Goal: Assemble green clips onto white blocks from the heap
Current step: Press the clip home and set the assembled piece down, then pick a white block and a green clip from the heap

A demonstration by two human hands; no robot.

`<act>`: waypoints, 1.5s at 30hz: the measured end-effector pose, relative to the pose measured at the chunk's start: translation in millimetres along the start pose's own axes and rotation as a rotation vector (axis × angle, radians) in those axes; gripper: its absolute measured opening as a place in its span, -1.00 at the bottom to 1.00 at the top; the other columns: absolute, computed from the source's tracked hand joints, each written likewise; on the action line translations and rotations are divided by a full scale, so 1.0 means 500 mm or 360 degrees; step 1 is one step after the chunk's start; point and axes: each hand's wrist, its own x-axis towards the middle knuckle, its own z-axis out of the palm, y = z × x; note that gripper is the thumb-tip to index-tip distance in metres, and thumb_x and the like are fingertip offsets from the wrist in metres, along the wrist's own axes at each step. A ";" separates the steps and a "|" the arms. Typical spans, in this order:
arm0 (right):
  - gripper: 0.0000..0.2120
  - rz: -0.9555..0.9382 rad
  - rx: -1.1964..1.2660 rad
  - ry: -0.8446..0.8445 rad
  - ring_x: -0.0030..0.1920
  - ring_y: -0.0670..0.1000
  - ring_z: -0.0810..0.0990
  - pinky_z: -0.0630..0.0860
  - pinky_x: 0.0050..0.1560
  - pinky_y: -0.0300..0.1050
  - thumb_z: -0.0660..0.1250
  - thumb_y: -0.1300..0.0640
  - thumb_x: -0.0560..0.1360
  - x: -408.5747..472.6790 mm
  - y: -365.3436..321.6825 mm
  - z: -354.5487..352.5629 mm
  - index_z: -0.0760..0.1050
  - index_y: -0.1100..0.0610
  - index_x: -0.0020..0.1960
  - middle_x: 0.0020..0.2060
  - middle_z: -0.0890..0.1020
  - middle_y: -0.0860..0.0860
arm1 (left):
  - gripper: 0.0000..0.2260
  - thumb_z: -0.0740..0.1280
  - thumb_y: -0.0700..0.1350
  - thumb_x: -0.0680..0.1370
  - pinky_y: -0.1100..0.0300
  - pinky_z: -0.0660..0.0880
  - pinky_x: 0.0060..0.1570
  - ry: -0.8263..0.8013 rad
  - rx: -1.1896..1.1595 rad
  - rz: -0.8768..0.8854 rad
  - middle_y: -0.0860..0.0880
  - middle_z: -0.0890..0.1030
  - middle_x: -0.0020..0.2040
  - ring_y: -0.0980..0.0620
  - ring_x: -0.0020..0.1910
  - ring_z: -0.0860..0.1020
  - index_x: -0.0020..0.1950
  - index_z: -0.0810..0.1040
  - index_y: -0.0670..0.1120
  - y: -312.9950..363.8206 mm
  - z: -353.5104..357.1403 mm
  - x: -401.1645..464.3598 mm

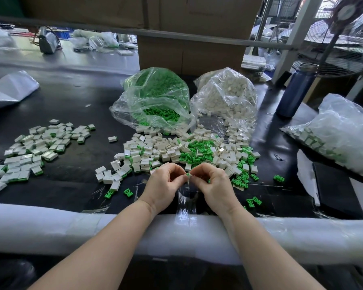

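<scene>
A mixed heap [182,150] of white blocks and green clips lies on the black table just beyond my hands. My left hand [166,182] and my right hand [211,183] meet fingertip to fingertip near the table's front. Between them they pinch one small piece [188,174], green and white where it shows; most of it is hidden by my fingers. Loose green clips [241,181] lie scattered to the right, and two more [117,193] lie to the left of my left hand.
Assembled white-and-green blocks [34,147] spread across the table's left. An open bag of green clips [155,101] and a bag of white blocks [226,97] stand behind the heap. A blue bottle [293,91], another filled bag [340,135] and a cardboard box [189,53] sit at right and rear. White foam padding [71,227] covers the front edge.
</scene>
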 end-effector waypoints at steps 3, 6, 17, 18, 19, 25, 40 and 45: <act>-0.92 0.0028 0.0048 -0.0025 -0.30 -0.18 0.49 0.50 -0.19 -0.28 0.41 0.24 0.45 0.001 -0.001 0.002 0.54 0.10 -0.18 -0.32 0.57 -0.08 | -0.96 0.31 -0.21 0.53 0.24 0.44 -0.16 -0.0006 -0.0003 -0.0067 -0.02 0.54 -0.24 0.05 -0.23 0.47 -0.12 0.53 -0.14 -0.002 0.001 0.002; -0.95 0.0057 0.0050 0.0002 -0.30 -0.18 0.50 0.48 -0.20 -0.30 0.40 0.21 0.46 0.004 0.003 0.001 0.55 0.12 -0.16 -0.31 0.58 -0.07 | -0.90 0.26 -0.18 0.57 0.34 0.37 -0.26 0.0089 -0.0043 -0.0112 0.04 0.49 -0.31 0.10 -0.29 0.42 -0.14 0.51 -0.10 -0.007 -0.002 0.004; -0.93 0.0030 0.0025 -0.0035 -0.25 -0.14 0.57 0.49 -0.18 -0.34 0.43 0.23 0.44 0.005 0.010 0.003 0.58 0.09 -0.13 -0.28 0.62 -0.07 | -0.90 0.42 -0.22 0.45 0.23 0.55 -0.10 0.0021 -0.0076 0.0029 -0.07 0.65 -0.17 0.03 -0.21 0.60 -0.10 0.60 -0.04 -0.004 -0.002 0.002; -0.94 0.0031 0.0037 -0.0018 -0.25 -0.13 0.58 0.50 -0.18 -0.32 0.43 0.21 0.44 0.005 0.010 0.003 0.58 0.10 -0.11 -0.27 0.62 -0.06 | -0.89 0.42 -0.23 0.45 0.25 0.54 -0.11 0.0072 -0.0073 0.0025 -0.06 0.65 -0.18 0.07 -0.22 0.60 -0.12 0.60 -0.03 -0.005 -0.001 0.003; -0.94 0.0039 0.0045 0.0006 -0.24 -0.12 0.59 0.52 -0.17 -0.31 0.43 0.20 0.44 0.006 0.011 0.003 0.58 0.09 -0.10 -0.26 0.63 -0.06 | -0.88 0.41 -0.24 0.45 0.22 0.55 -0.11 0.0142 -0.0077 -0.0001 -0.07 0.65 -0.18 0.07 -0.22 0.60 -0.13 0.60 -0.02 -0.006 -0.001 0.004; -0.87 0.0146 -0.0033 0.0186 -0.15 -0.05 0.58 0.54 -0.07 -0.20 0.37 0.19 0.48 0.007 0.018 -0.003 0.53 -0.02 -0.16 -0.24 0.61 -0.08 | -0.88 0.39 -0.29 0.46 0.25 0.51 -0.04 0.0651 0.0012 -0.0136 -0.10 0.62 -0.06 0.04 -0.16 0.58 -0.08 0.62 -0.09 -0.019 -0.011 0.011; -0.89 0.0281 -0.0329 0.0349 -0.16 -0.04 0.54 0.46 -0.11 -0.18 0.32 0.22 0.50 0.009 0.017 -0.008 0.54 0.02 -0.11 -0.16 0.60 -0.02 | -0.58 0.21 -0.25 0.58 0.30 0.09 0.35 0.0392 0.0602 -0.0329 -0.06 0.19 0.48 0.00 0.45 0.18 0.43 0.26 -0.27 -0.028 -0.004 0.013; -0.86 0.0246 -0.0565 0.0336 -0.03 -0.04 0.48 0.37 -0.02 -0.23 0.27 0.23 0.53 0.009 0.013 -0.004 0.57 0.08 0.00 -0.09 0.58 -0.03 | -0.64 0.20 -0.24 0.58 0.17 0.02 0.46 0.0362 0.0786 -0.0230 -0.06 0.19 0.49 -0.02 0.49 0.08 0.38 0.35 -0.24 -0.032 -0.003 0.014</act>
